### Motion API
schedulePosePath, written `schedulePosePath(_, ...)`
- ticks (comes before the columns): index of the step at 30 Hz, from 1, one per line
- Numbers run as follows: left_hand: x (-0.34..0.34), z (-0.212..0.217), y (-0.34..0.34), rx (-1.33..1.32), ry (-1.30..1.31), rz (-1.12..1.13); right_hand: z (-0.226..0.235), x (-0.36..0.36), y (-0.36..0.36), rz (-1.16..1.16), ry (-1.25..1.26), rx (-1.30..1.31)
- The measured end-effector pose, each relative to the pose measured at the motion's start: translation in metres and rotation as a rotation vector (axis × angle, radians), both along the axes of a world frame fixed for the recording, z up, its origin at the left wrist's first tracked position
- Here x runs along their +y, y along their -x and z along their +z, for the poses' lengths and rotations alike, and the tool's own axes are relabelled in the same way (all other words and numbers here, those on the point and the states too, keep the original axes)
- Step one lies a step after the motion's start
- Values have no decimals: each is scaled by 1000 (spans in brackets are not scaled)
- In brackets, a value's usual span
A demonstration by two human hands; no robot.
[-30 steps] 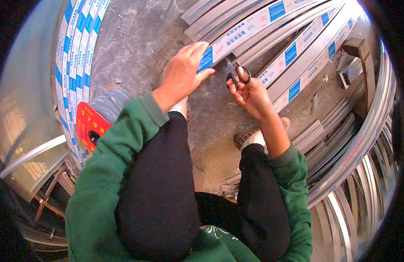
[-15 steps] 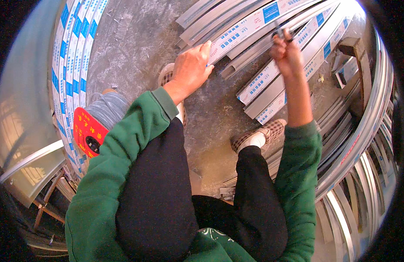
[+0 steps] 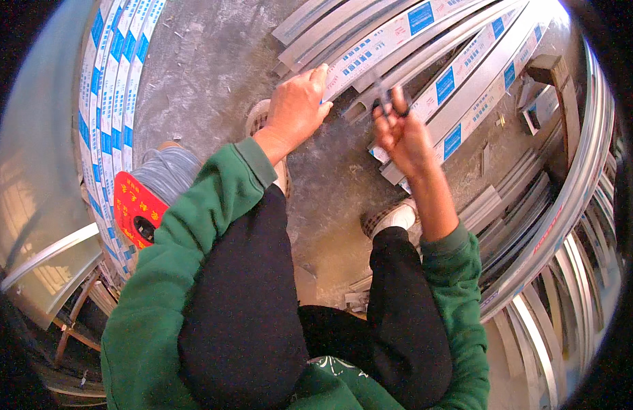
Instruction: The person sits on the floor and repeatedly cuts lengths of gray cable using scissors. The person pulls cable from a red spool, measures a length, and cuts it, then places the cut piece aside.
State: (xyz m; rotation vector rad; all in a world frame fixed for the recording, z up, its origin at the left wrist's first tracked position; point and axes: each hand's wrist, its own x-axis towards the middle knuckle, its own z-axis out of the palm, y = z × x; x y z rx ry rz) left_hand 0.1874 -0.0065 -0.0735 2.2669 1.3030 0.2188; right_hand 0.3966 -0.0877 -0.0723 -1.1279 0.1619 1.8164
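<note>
My left hand (image 3: 296, 113) is closed on the near end of a long metal profile (image 3: 363, 60), which is covered in white film with blue print. My right hand (image 3: 407, 140) grips a pair of scissors (image 3: 381, 106), black at the handles, with blades blurred by motion. The scissors are to the right of my left hand, above the profile ends and apart from the held one. More film-wrapped profiles (image 3: 460, 133) lie below and beyond my right hand.
A red-flanged spool (image 3: 135, 208) of grey cord stands at my left, beside upright film-wrapped strips (image 3: 111, 102). Bare metal profiles (image 3: 511, 212) and a wooden post (image 3: 566, 109) are on the right. My slippered feet rest on the concrete floor (image 3: 200, 61).
My right hand has come left and nearer with the scissors, from above the far profiles toward my left hand. My left hand keeps its hold on the profile's end.
</note>
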Motion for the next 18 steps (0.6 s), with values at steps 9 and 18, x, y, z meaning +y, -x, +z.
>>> schedulePosePath(9,0,2,-1,-7,-41,-3,13,-5,28,238,10,-35)
schedulePosePath(18,0,-2,0,-31,-43,0,5,-8,30,185,14,-138)
